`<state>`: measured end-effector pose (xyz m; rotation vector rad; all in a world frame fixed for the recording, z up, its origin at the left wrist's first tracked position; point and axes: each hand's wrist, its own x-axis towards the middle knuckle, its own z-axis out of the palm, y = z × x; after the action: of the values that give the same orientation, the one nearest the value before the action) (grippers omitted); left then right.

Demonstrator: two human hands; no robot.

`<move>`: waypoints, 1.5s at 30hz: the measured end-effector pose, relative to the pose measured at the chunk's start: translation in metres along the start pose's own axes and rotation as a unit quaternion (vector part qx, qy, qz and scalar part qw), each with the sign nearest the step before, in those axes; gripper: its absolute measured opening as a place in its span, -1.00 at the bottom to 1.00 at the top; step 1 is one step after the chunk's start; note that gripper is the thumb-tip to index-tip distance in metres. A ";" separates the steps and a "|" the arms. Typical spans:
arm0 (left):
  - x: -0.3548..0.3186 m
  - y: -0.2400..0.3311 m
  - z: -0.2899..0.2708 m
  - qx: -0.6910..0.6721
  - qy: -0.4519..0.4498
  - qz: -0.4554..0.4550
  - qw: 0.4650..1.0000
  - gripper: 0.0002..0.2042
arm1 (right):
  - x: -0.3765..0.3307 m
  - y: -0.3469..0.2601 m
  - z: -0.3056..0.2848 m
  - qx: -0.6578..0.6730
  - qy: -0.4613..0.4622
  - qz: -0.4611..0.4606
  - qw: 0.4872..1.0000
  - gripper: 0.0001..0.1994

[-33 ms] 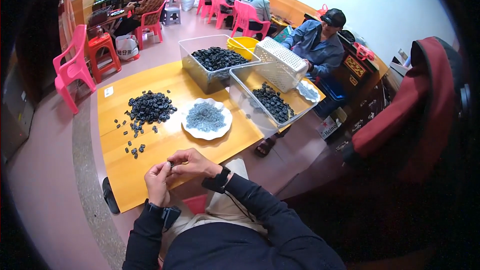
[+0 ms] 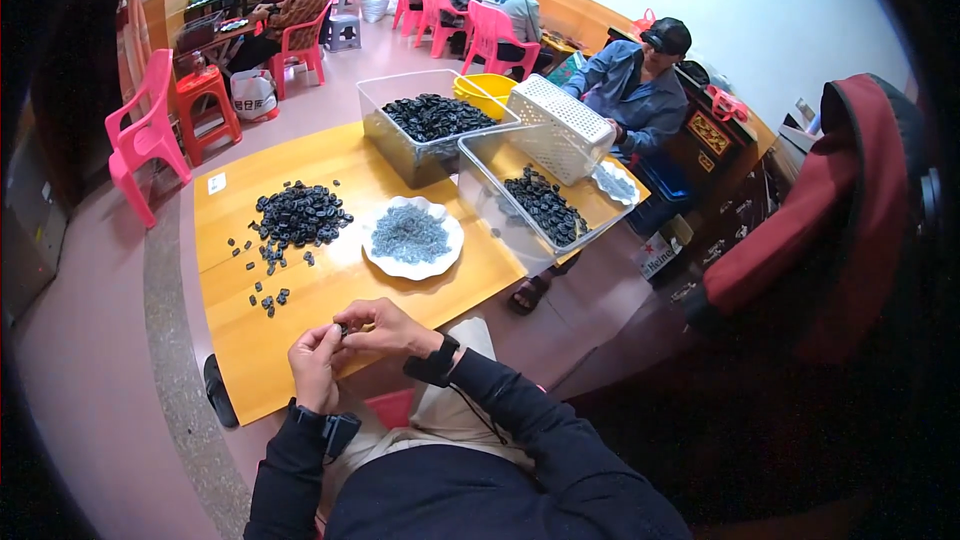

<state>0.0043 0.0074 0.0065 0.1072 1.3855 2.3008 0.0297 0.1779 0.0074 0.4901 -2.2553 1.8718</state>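
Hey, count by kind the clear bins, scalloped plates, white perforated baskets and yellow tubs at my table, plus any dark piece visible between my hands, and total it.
Clear bins: 2
Scalloped plates: 2
Perforated basket: 1
Yellow tub: 1
Dark piece between your hands: 1
Total: 7

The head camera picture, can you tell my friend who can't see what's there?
A left hand and right hand hold a small dark piece at the near edge of a wooden table. Beyond lie a heap of black pieces, a white plate of greyish clear bits, and two clear bins holding black pieces.
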 end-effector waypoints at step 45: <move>-0.001 -0.014 0.000 0.073 -0.040 0.036 0.996 -0.84 | -0.020 -0.007 0.013 -0.135 0.126 -0.014 0.983 -0.80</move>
<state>0.0095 0.0128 -0.0048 0.2959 1.5300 2.2255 0.0515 0.1664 0.0048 0.2257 -2.2663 1.4855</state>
